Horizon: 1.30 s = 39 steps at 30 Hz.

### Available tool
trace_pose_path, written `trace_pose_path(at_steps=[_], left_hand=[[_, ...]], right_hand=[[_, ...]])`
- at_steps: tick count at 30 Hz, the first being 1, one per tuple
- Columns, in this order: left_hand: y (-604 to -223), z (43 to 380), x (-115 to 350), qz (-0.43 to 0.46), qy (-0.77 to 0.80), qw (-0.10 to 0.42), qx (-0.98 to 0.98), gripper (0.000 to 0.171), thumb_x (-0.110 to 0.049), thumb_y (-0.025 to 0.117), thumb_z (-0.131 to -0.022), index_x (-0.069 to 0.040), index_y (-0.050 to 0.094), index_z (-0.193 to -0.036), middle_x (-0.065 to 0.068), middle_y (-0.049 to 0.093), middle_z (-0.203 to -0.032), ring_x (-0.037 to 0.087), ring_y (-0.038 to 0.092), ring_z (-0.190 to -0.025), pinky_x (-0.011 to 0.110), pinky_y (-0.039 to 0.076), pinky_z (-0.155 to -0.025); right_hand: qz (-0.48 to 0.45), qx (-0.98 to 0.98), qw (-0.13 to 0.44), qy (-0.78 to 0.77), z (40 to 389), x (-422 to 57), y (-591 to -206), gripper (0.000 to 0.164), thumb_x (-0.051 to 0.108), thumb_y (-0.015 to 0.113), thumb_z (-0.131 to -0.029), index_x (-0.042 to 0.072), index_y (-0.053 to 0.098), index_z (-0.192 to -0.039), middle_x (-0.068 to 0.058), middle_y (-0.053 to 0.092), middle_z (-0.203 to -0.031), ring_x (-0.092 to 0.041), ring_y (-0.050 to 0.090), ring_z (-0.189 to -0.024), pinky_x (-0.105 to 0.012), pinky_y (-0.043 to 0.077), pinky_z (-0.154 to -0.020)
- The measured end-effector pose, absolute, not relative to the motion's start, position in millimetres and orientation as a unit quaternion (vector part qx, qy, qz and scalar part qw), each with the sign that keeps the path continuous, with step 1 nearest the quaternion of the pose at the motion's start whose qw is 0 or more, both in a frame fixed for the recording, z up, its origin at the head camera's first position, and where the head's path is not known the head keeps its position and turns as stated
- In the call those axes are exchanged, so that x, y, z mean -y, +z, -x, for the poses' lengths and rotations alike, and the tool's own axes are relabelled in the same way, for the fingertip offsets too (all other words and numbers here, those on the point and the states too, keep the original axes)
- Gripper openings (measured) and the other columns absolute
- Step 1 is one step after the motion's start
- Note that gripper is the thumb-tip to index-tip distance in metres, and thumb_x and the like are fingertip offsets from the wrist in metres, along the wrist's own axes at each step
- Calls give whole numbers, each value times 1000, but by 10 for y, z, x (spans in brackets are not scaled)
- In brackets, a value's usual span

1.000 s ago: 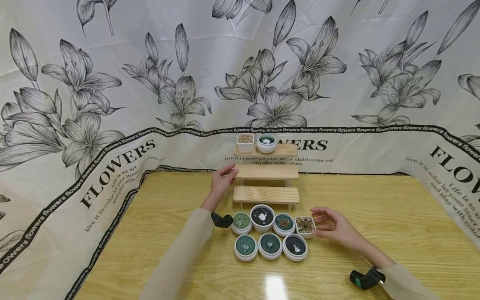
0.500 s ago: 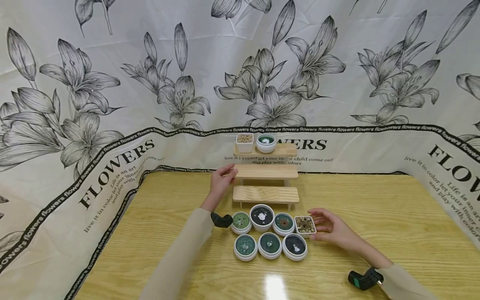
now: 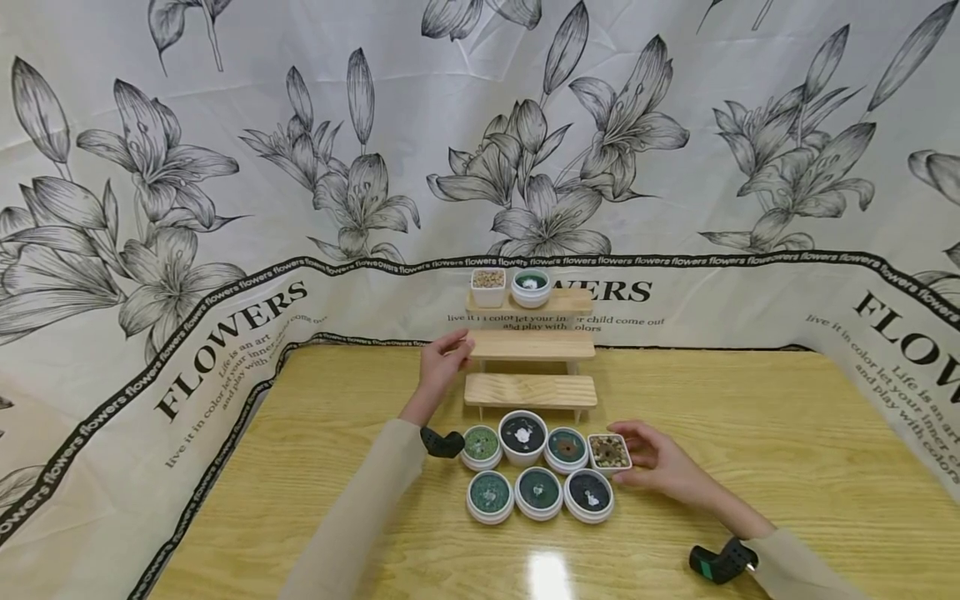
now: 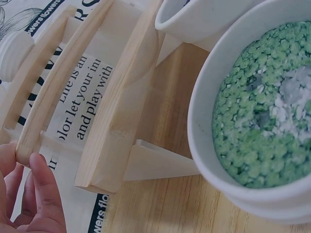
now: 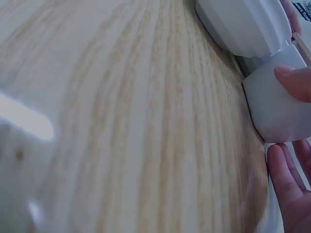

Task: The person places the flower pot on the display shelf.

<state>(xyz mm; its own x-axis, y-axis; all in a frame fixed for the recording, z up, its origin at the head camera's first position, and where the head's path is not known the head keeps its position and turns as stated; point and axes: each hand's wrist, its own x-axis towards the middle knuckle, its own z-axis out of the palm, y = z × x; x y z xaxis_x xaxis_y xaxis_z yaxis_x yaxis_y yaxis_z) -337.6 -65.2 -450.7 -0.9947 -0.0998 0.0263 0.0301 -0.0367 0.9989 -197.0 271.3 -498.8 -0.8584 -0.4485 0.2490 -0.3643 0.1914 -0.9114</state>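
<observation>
A three-tier wooden stand (image 3: 531, 390) rises at the middle back. At the left end of its middle board, my left hand (image 3: 444, 367) pinches the wood between thumb and finger, as the left wrist view shows (image 4: 36, 194). My right hand (image 3: 663, 467) holds a small square white pot (image 3: 609, 451) filled with brown and pale pebbles, its thumb on the near side and fingers on the far side. That pot is at the right end of the back row on the table. In the right wrist view the thumb lies against its white wall (image 5: 277, 107).
Several round white pots surround it: a green-filled one (image 3: 481, 444), a taller dark-filled one (image 3: 522, 433) and a black-filled one (image 3: 588, 493). On the top board stand a square gravel pot (image 3: 488, 287) and a round pot (image 3: 531, 287). A flower-printed cloth (image 3: 360, 304) hangs behind.
My right hand has shifted slightly left, its fingers and thumb closing round the square pot. The left hand keeps its place on the stand.
</observation>
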Motion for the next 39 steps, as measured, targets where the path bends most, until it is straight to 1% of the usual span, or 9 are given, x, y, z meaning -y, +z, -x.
trace_pose_path(at_steps=[4, 9, 15, 19, 27, 30, 33, 36, 39], left_hand=[[-4520, 3378, 654, -27, -718, 45, 694, 32, -8, 67, -89, -2, 66, -121, 13, 67, -103, 6, 60, -63, 33, 61, -74], [-4524, 3376, 652, -23, -718, 46, 694, 32, -9, 68, -89, -2, 66, -121, 13, 67, -103, 7, 61, -64, 40, 60, -78], [-4521, 3368, 654, -22, -720, 47, 693, 32, -8, 67, -89, -2, 66, -120, 11, 67, -100, 9, 61, -65, 47, 58, -83], [-4522, 3371, 653, -21, -720, 48, 692, 32, -8, 67, -89, -1, 66, -121, 10, 67, -99, 8, 61, -64, 43, 60, -79], [-4530, 3384, 652, -18, -721, 51, 691, 32, -9, 68, -89, -1, 66, -121, 12, 67, -101, 6, 61, -63, 33, 61, -73], [-4534, 3384, 653, -19, -720, 54, 692, 32, -9, 67, -89, -1, 66, -121, 12, 67, -101, 4, 60, -62, 26, 60, -68], [-4535, 3383, 652, -20, -717, 55, 694, 31, -8, 67, -90, -1, 66, -120, 12, 67, -101, 2, 60, -61, 27, 60, -69], [-4532, 3382, 649, -20, -717, 56, 695, 31, -8, 67, -89, -1, 66, -120, 12, 67, -101, 2, 59, -61, 28, 61, -71], [-4527, 3384, 645, -20, -718, 55, 693, 31, -8, 67, -89, 0, 66, -120, 12, 67, -100, 2, 59, -61, 26, 60, -69]], right_hand=[[259, -771, 43, -580, 1957, -2698, -4996, 63, -6, 75, -76, -19, 40, -128, 5, 60, -114, -2, 62, -96, -19, 56, -80], [248, -779, 44, -575, 1949, -2682, -4994, 63, -4, 76, -76, -17, 42, -127, -2, 60, -112, -2, 62, -95, -18, 56, -79], [242, -782, 45, -572, 1943, -2668, -4985, 59, -4, 76, -76, -16, 44, -125, 3, 59, -111, -1, 62, -95, -17, 56, -79], [237, -783, 48, -572, 1937, -2670, -4974, 58, -3, 76, -76, -16, 45, -124, 5, 58, -110, 0, 62, -95, -17, 56, -80], [237, -782, 52, -574, 1938, -2709, -4963, 58, -3, 75, -78, -16, 43, -125, -3, 57, -112, -2, 62, -95, -17, 56, -78], [237, -776, 53, -582, 1934, -2732, -4967, 58, -5, 73, -79, -17, 41, -125, 2, 58, -111, -2, 63, -95, -18, 56, -77], [232, -772, 59, -589, 1924, -2757, -4961, 59, -5, 72, -79, -18, 39, -126, 6, 58, -111, -2, 63, -96, -19, 57, -77], [214, -778, 62, -588, 1918, -2782, -4930, 60, -4, 73, -79, -18, 39, -127, 1, 57, -113, -1, 63, -97, -19, 57, -78], [190, -796, 51, -573, 1927, -2796, -4871, 61, -1, 75, -78, -16, 42, -127, -13, 56, -115, 2, 61, -98, -17, 55, -82]])
